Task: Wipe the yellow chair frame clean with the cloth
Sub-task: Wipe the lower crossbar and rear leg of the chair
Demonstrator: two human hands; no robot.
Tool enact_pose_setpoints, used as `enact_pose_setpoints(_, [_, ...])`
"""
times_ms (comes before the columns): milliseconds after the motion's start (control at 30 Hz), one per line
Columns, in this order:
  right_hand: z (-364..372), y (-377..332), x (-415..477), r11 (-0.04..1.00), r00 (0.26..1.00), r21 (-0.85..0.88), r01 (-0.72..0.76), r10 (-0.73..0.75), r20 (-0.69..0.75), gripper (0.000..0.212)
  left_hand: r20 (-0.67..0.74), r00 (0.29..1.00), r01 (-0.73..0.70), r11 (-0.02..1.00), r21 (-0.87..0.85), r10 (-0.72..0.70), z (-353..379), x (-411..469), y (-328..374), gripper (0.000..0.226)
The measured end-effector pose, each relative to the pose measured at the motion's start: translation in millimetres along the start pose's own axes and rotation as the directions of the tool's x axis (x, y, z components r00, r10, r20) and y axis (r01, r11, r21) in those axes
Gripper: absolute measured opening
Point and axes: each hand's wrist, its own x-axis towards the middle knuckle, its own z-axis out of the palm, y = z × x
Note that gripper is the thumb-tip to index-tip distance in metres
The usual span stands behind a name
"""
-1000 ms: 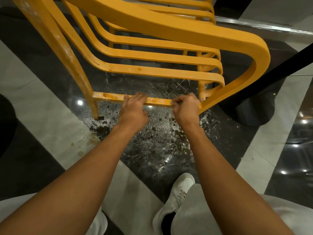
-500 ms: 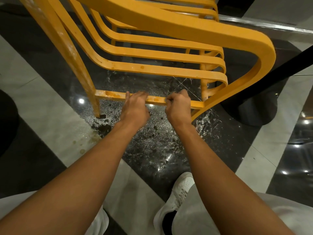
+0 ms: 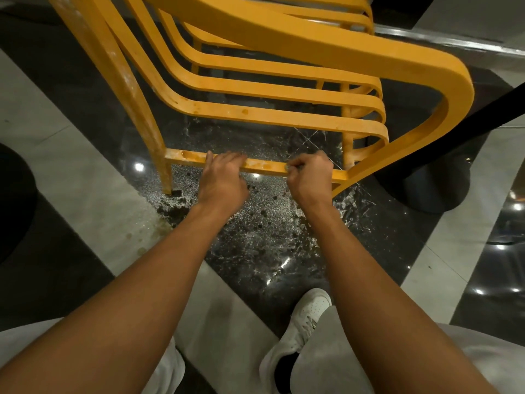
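**Two hands on the low bar of a yellow chair**

From the head camera, looking down: a yellow chair frame (image 3: 284, 89) fills the upper part of the picture, its curved slats sweeping from the left leg round to the thick bent piece on the right. A low crossbar (image 3: 264, 166) runs between the two near legs, close to the floor, and it carries orange-brown blotches along its top. The left leg (image 3: 133, 109) is streaked with pale marks.

The person's left hand (image 3: 221, 180) rests on the crossbar with its fingers laid over the top of the bar, loosely curled and close together. The right hand (image 3: 311, 180) sits further along the same bar, near the right-hand joint, closed into a fist with the fingertips tucked against the bar. Something small and greyish shows at the fingertips, perhaps the cloth, but I cannot tell for sure; most of whatever it grips is hidden by the hand. The two hands are near each other but apart, with a bare stretch of bar between them.

Under the chair the dark polished floor (image 3: 255, 240) is speckled with dark spots and pale smears, and lamps glint in it. Pale grey bands cross the floor on either side. Lower down a white shoe (image 3: 306, 319) stands on the floor beside grey trousers (image 3: 335, 362). A black round base (image 3: 431, 189) stands to the right of the chair.
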Motion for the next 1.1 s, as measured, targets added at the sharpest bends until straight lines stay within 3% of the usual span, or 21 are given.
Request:
enact_pose_setpoints(67, [5,-8,-1,1.0,1.0,-0.025,0.01,-0.011,-0.027,0.012,-0.001,1.0,0.003,1.0,-0.004,-0.003,0,0,0,0.062])
enact_pose_setpoints(200, [12,-15,-12,0.991,0.989,-0.024,0.134,-0.132,0.066,0.013,0.008,1.0,0.008,1.0,-0.012,-0.008,-1,-1,1,0.062])
enact_pose_setpoints(367, [1,-9,2,0.999,1.0,-0.05,-0.001,0.0,-0.007,0.014,0.017,1.0,0.018,0.999,-0.039,-0.017,-4,0,0,0.063])
enact_pose_setpoints(533, [15,-19,-14,0.987,0.985,-0.027,0.156,-0.153,0.083,0.012,0.018,1.0,0.019,0.999,-0.044,-0.018,-4,-1,0,0.063])
enact_pose_setpoints(700, [7,-10,-1,0.999,0.999,0.019,-0.033,0.034,-0.016,0.01,0.017,1.0,0.014,0.999,-0.047,-0.013,-5,0,-2,0.061])
enact_pose_setpoints(867, [17,-25,-15,0.989,0.985,-0.001,0.148,-0.148,0.087,0.012,0.02,1.0,0.017,0.999,-0.045,-0.016,-4,-1,-1,0.062])
enact_pose_setpoints(1000, [7,-15,0,1.0,0.999,-0.008,0.024,-0.024,0.027,0.01,0.038,0.999,0.032,0.998,-0.051,-0.03,-5,1,-2,0.063])
enact_pose_setpoints(1100, [17,-29,-3,0.997,0.997,-0.03,0.076,-0.076,0.008,0.013,0.034,0.999,0.032,0.998,-0.05,-0.03,-5,0,0,0.063])
